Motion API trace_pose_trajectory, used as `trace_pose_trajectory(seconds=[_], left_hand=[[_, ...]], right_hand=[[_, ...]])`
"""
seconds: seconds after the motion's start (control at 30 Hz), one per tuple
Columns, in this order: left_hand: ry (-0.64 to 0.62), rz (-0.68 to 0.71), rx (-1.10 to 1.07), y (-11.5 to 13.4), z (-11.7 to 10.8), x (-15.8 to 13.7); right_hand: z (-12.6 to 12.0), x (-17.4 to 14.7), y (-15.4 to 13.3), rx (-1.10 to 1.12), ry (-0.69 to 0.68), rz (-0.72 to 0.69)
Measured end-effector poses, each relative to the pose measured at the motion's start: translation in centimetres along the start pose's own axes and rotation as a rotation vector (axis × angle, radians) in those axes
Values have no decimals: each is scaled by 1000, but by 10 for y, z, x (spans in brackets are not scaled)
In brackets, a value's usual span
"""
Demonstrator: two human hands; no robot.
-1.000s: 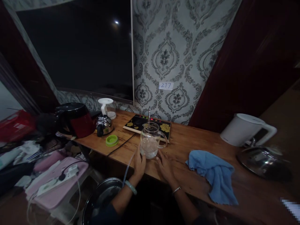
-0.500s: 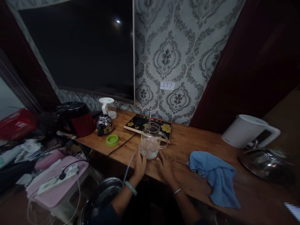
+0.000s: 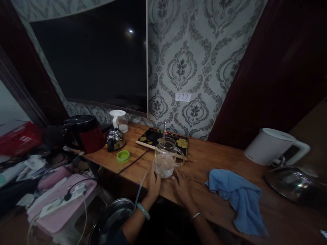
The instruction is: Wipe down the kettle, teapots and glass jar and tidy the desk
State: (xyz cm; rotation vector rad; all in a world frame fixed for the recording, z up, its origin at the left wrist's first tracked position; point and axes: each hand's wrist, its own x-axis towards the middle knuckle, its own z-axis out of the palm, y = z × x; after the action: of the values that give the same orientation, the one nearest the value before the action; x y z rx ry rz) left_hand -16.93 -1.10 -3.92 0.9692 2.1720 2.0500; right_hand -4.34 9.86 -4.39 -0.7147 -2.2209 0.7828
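Note:
A clear glass pitcher point(image 3: 165, 164) stands on the wooden table, partly full of water, its handle to the right. A thin metal spout point(image 3: 165, 126) rises behind it, its lower end seen through the glass. My left hand point(image 3: 153, 183) is pressed to the pitcher's lower left side, thumb in front and fingers along the glass. My right hand point(image 3: 183, 188) lies by the table's front edge, just right of the pitcher's base, fingers stretched and apart, holding nothing. Behind the pitcher is a black panel with gold flowers point(image 3: 150, 137) and small lit lights.
Left of the pitcher are a lime-green ring-shaped lid point(image 3: 123, 156), a small steel kettle point(image 3: 115, 139) and a red-black kettle point(image 3: 90, 134). A blue cloth point(image 3: 237, 197), a white electric kettle point(image 3: 270, 147) and a steel kettle point(image 3: 293, 183) lie right. A clear tube point(image 3: 139, 194) runs beside my left wrist.
The view has tilted slightly upward, so everything sits a little lower. The water in the pitcher looks calmer. Both hands keep nearly the same places beside it.

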Motion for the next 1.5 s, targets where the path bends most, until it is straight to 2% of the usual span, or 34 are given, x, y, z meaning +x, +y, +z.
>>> trace_pose_trajectory(seconds=[0.8, 1.07, 1.5], left_hand=[[25, -3, -44, -6, 0, 3], [30, -36, -69, -6, 1, 2], [-1, -57, -76, -4, -1, 5]], right_hand=[[10, 1, 9, 26, 46, -32], [26, 7, 21, -8, 77, 42], [16, 4, 16, 18, 51, -12]])
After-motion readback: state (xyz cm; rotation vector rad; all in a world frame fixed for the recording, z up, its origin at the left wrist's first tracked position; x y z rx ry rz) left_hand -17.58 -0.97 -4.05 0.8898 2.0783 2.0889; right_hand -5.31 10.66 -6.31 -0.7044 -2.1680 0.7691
